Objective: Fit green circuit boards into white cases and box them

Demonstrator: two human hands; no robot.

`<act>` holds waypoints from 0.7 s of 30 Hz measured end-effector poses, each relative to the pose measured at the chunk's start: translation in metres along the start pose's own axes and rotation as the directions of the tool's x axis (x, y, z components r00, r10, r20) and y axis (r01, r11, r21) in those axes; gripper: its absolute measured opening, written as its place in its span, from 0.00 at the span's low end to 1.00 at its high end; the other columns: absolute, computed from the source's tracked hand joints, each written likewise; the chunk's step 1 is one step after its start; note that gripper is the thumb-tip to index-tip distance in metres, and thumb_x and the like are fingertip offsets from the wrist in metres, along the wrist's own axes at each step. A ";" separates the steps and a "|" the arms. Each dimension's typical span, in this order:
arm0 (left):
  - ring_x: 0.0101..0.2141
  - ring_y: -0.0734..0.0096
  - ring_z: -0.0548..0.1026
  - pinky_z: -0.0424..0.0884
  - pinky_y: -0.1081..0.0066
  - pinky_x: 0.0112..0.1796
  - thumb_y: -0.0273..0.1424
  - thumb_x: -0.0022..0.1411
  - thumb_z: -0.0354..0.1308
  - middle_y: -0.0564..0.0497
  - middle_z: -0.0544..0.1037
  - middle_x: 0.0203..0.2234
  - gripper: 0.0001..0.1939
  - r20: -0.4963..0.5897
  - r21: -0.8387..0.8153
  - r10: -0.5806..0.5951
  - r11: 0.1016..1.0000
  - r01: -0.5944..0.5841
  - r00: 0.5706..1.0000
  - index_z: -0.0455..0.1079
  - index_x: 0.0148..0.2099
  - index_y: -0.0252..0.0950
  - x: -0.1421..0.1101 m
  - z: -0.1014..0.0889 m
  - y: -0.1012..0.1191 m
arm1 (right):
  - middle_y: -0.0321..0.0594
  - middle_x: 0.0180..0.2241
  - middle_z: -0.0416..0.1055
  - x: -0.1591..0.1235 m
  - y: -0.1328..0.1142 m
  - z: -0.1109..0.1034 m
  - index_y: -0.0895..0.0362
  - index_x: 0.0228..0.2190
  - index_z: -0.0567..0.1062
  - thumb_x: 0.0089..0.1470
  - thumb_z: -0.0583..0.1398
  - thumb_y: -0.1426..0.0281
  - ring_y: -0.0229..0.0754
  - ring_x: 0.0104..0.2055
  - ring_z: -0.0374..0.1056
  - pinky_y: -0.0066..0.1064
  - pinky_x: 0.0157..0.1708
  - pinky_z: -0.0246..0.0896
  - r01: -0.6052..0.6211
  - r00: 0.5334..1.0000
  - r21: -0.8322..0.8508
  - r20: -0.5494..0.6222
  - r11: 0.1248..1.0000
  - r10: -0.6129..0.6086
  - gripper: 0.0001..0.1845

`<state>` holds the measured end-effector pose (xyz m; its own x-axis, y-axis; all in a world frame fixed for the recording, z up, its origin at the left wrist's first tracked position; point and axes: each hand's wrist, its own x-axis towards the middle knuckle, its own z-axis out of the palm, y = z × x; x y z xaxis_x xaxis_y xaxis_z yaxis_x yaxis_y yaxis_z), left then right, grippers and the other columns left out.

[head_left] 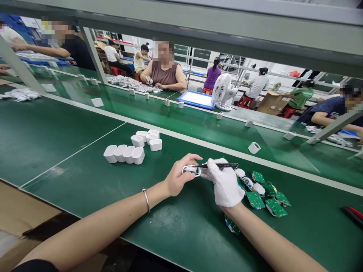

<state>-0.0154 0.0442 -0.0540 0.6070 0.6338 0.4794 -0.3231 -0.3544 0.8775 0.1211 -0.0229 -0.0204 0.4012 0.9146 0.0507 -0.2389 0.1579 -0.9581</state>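
Note:
My bare left hand (pixel 178 176) is closed around a small white plastic housing (pixel 184 169), its open end turned toward my right hand. Some inner parts show inside the housing. A white glove covers my right hand (pixel 226 185), which grips black tweezers (pixel 229 165) with their tip at the housing's opening. Just right of the glove lies a loose pile of green circuit boards (pixel 255 200) with white and blue parts. Left of my hands stand several empty white housings (pixel 124 154), some in a row and others in a small cluster (pixel 149 139).
Beyond a pale rail (pixel 181 141) runs a green belt (pixel 195 121) carrying scattered white units, one nearby (pixel 254 147). A white fan (pixel 224 92) and a blue tray (pixel 196 99) stand across it. Co-workers sit around. A shelf beam (pixel 181 28) crosses overhead. A red-black tool (pixel 353 216) lies right.

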 end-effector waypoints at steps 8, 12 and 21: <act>0.25 0.73 0.62 0.56 0.73 0.29 0.32 0.54 0.53 0.53 0.70 0.27 0.23 0.054 0.073 -0.053 0.996 0.049 0.997 0.61 0.53 0.33 0.000 0.001 0.006 | 0.34 0.21 0.70 0.000 -0.009 0.002 0.57 0.23 0.68 0.36 0.71 0.55 0.45 0.25 0.72 0.35 0.24 0.73 -0.029 1.000 -0.055 0.007 0.998 0.029 0.23; 0.26 0.73 0.62 0.56 0.73 0.29 0.32 0.55 0.53 0.54 0.69 0.27 0.23 0.058 0.059 -0.048 0.997 0.045 0.997 0.61 0.54 0.33 0.001 0.000 0.002 | 0.35 0.21 0.71 0.002 -0.018 -0.003 0.57 0.25 0.67 0.37 0.70 0.57 0.44 0.23 0.72 0.32 0.21 0.71 -0.031 0.998 -0.069 -0.048 0.997 0.028 0.22; 0.29 0.69 0.66 0.60 0.69 0.34 0.36 0.58 0.53 0.51 0.71 0.31 0.22 -0.052 0.067 0.102 0.993 -0.098 0.993 0.61 0.53 0.33 0.005 -0.008 -0.005 | 0.28 0.08 0.57 -0.001 -0.035 -0.010 0.52 0.22 0.60 0.47 0.59 0.58 0.39 0.08 0.56 0.25 0.05 0.44 -0.267 0.833 -0.826 0.062 0.496 0.550 0.15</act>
<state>-0.0163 0.0547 -0.0563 0.5323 0.6293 0.5663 -0.3320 -0.4602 0.8234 0.1376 -0.0327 0.0101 0.1481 0.8715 -0.4675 0.5053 -0.4730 -0.7218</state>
